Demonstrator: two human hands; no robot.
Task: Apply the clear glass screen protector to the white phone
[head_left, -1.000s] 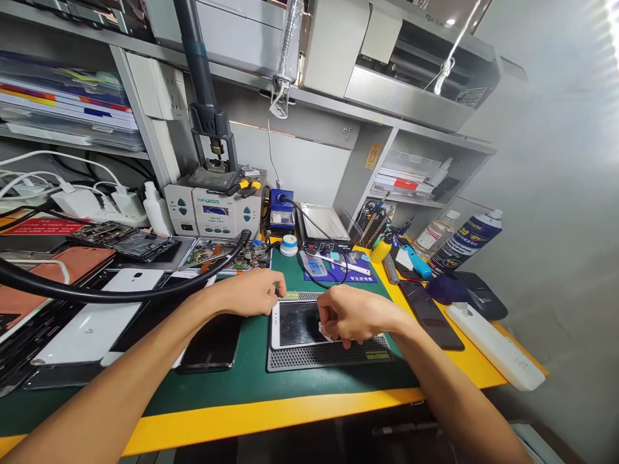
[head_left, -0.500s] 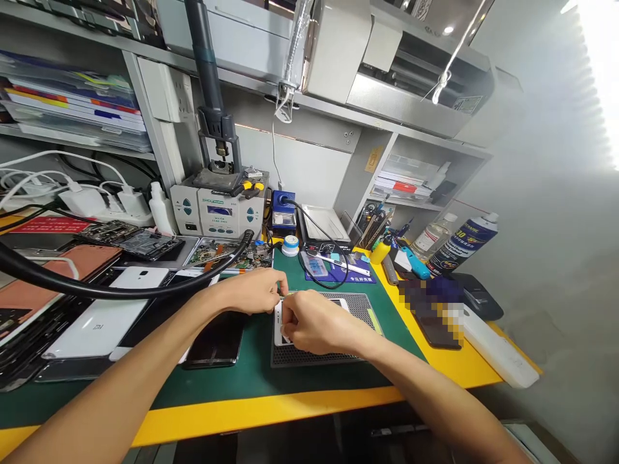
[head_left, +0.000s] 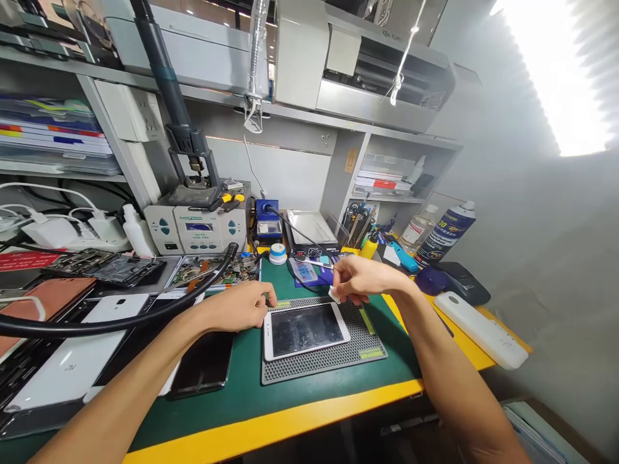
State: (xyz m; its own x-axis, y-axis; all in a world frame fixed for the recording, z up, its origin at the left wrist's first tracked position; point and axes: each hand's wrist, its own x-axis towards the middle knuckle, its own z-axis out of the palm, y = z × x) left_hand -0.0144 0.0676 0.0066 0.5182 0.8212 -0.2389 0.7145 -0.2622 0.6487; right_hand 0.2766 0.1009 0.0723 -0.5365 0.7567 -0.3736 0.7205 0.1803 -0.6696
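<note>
A white smartphone [head_left: 305, 330] lies face up on a grey perforated mat [head_left: 319, 367], its dark screen streaked with smears. My left hand [head_left: 249, 305] is curled at the phone's upper left corner, with fingertips against its edge; part of the grip is hidden. Above the phone's upper right corner, my right hand [head_left: 360, 278] pinches a small white wad [head_left: 334, 295] that looks like tissue or cloth. The right hand is clear of the screen.
Left of the mat lie a black phone [head_left: 206, 361], a white phone back [head_left: 80, 351] and a thick black hose [head_left: 120, 327]. Behind stand a soldering station [head_left: 200, 232] and a small round jar [head_left: 277, 254]. A spray can [head_left: 445, 232] and white power bank-like block [head_left: 478, 328] are at right.
My right hand has lifted off the phone and moved right and up, uncovering the screen and the white wad. My left hand stays at the phone's corner. The view has shifted.
</note>
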